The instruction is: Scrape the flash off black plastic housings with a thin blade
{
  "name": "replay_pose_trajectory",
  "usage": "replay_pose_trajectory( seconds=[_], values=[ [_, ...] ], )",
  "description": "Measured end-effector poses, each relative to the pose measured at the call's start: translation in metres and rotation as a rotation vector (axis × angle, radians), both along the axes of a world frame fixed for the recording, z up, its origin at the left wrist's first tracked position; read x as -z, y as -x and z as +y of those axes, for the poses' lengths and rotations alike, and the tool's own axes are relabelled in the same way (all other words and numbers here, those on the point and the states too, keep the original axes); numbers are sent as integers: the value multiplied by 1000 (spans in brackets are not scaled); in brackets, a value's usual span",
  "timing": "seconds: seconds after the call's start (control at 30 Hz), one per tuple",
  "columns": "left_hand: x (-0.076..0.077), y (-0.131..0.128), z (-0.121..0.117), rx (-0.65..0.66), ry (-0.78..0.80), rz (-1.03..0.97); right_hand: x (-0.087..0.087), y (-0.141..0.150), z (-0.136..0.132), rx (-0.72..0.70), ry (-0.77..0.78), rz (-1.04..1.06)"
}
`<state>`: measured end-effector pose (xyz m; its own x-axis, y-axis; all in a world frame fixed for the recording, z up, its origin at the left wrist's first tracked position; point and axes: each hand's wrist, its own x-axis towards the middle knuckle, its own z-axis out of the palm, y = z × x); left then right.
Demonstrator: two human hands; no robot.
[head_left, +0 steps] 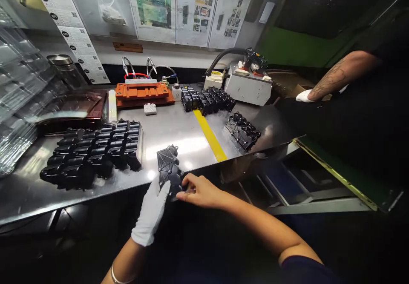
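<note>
"Steel surface [172,137], printed sheets [191,11] pinned along the far wall: where is your piece?"

"You have the black plastic moulding [168,167] at the near edge of the surface, between your hands, with its ribbed lattice face up."

"And your fingers?"

"On your gloved left hand [151,210], the fingers [157,194] are pressed together and lie along the moulding's left side; you can't tell from this view whether they grip. On your bare right hand [200,191], the fingers [188,189] pinch its near right edge."

"Is that a sound hold?"

"It looks sound: with a hand on each side, the part can't swing, and the lattice stays uncovered for you to check. Your rows of black mouldings [92,154] sit well to the left. Another moulding [242,130] lies beyond the yellow tape strip [210,135], near a co-worker's gloved hand [306,96]."
</note>
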<state>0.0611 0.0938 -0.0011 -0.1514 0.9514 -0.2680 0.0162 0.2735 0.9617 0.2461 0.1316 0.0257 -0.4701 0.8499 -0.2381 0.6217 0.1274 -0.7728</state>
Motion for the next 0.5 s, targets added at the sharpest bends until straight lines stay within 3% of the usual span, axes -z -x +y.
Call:
replay_pose_trajectory(
  seconds=[0.07, 0.2, 0.33, 0.5],
  values=[
    [1, 6, -4, 11, 10, -17, -10, 10, 0, -116, -41, -14],
    [2, 14, -23, 41, 100, -75, -18, 18, 37, 83, -320, -251],
    [1, 16, -38, 15, 111, -93, 3, 27, 60, 43, -454, -338],
    [-2, 19, -40, 61, 100, -123, 26, 27, 54, -27, -763, -224]
  ],
)
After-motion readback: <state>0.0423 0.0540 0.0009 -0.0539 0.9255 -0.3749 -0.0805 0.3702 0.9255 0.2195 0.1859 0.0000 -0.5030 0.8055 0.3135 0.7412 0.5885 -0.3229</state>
